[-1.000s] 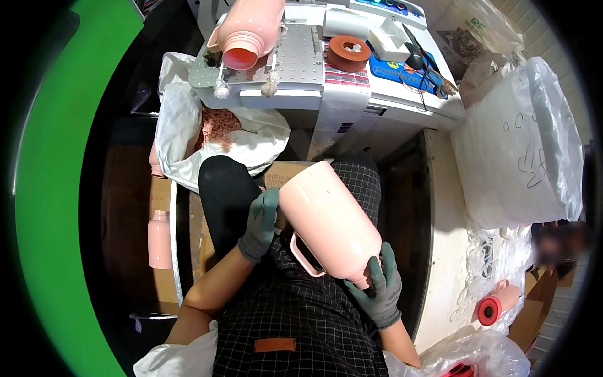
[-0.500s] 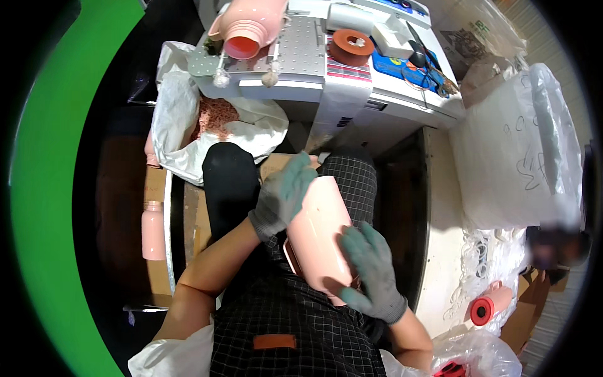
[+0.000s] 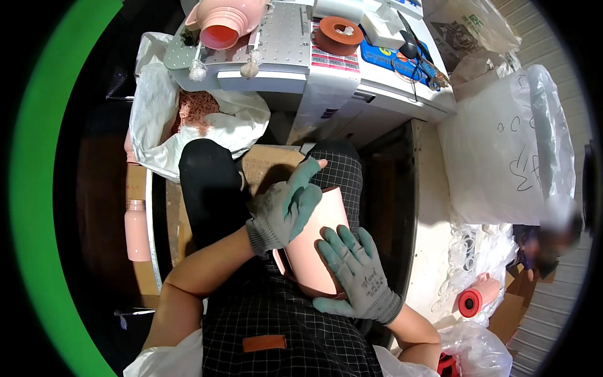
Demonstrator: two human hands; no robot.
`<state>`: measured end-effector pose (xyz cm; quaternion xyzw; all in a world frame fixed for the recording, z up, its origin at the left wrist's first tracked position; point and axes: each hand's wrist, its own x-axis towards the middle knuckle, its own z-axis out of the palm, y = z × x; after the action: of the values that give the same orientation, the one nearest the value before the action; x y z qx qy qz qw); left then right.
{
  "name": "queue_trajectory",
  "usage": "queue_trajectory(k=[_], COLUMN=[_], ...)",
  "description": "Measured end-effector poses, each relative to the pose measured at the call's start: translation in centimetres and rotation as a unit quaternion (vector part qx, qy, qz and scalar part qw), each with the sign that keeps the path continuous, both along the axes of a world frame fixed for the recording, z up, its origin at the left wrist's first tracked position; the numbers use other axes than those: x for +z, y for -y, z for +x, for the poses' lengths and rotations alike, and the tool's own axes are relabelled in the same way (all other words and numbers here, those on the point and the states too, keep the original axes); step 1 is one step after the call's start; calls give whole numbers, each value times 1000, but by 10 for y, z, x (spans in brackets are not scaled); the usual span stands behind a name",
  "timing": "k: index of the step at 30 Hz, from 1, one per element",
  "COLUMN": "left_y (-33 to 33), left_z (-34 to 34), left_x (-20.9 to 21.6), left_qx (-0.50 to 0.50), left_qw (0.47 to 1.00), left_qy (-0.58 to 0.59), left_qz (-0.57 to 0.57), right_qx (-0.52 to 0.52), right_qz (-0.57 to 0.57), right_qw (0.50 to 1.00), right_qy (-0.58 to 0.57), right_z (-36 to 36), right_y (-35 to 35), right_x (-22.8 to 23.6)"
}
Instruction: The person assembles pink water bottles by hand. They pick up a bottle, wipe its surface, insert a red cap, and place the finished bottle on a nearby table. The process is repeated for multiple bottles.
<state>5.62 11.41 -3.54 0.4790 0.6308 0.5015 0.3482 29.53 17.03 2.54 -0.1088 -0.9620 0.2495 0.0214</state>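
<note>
A large pink jug [image 3: 317,242] with a side handle lies upright on my lap against my checked apron. My left hand [image 3: 286,207], in a grey-green glove, rests over its upper left side with the fingers reaching past the rim. My right hand [image 3: 358,273], also gloved, presses flat on the jug's lower right side near its base. Both hands hold the jug between them. Its lower end is hidden by my right hand.
A grey machine table [image 3: 282,44] stands ahead with another pink jug [image 3: 226,22] clamped on it and an orange tape roll [image 3: 339,34]. A white bag [image 3: 188,119] of pink parts sits at left, a pink bottle [image 3: 137,229] on a shelf, clear plastic bags [image 3: 502,151] at right.
The jug has come down from a tilted, raised position to stand lower on my lap. My left hand moved over its top and my right hand slid up onto its side.
</note>
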Motion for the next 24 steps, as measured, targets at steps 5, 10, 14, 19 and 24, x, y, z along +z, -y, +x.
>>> queue_trajectory(k=[5, 10, 14, 19, 24], left_y=[-4, -2, -1, -1, 15], left_z=[12, -1, 7, 18, 6], left_x=[12, -22, -10, -9, -41], left_qx=[-44, -82, -106, -115, -78], left_qw=[998, 991, 986, 980, 978], left_qy=[26, 71, 104, 121, 146], left_qz=[44, 71, 74, 109, 123], right_qx=[1, -6, -27, -42, -44], right_qz=[57, 0, 22, 68, -1], right_qw=[997, 1000, 999, 992, 999], right_qy=[-46, -2, -8, -99, 2], right_z=[-32, -6, -3, -45, 17], right_y=[-12, -3, -1, -22, 7], right_x=[5, 10, 12, 0, 9])
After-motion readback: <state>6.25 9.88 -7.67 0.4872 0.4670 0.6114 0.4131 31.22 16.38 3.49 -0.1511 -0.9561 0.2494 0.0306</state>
